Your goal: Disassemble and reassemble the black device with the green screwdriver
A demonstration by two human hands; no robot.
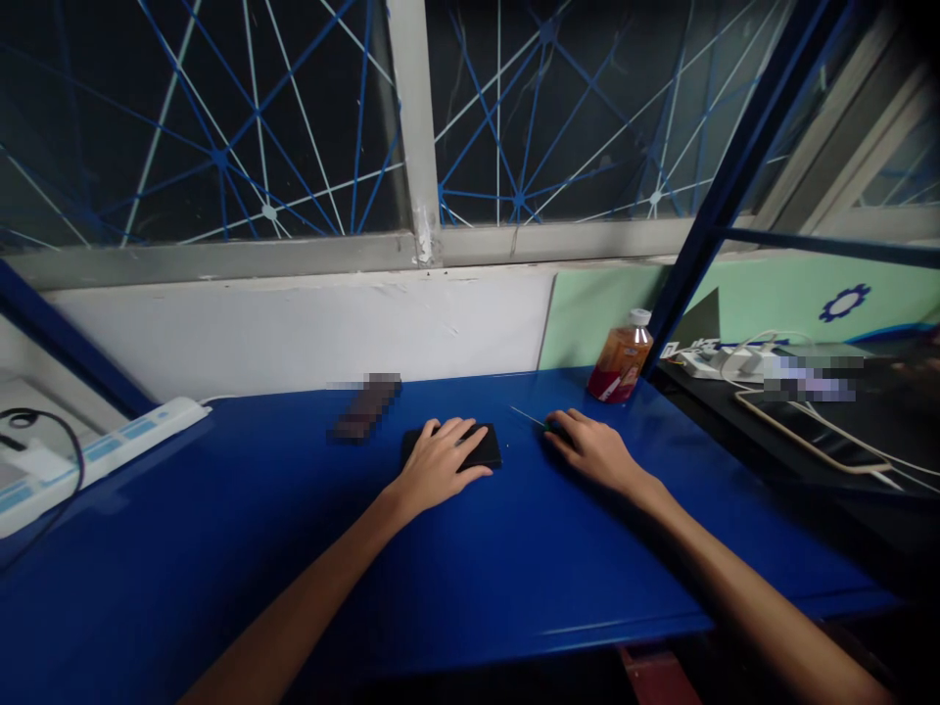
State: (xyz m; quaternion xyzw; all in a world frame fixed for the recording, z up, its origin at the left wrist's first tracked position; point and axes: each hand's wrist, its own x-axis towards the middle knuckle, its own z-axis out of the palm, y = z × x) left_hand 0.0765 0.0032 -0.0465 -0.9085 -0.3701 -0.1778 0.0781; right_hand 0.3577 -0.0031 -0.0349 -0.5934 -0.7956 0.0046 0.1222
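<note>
On blue table [220,548], hands flat: left hand [441,462], right hand [591,450]

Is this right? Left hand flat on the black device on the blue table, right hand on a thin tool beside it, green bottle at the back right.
Not quite: the bottle is orange with a red label, not green, as the head view shows. The rest holds: the left hand lies on the black device on the blue table, and the right hand is on a thin tool beside it.
</note>
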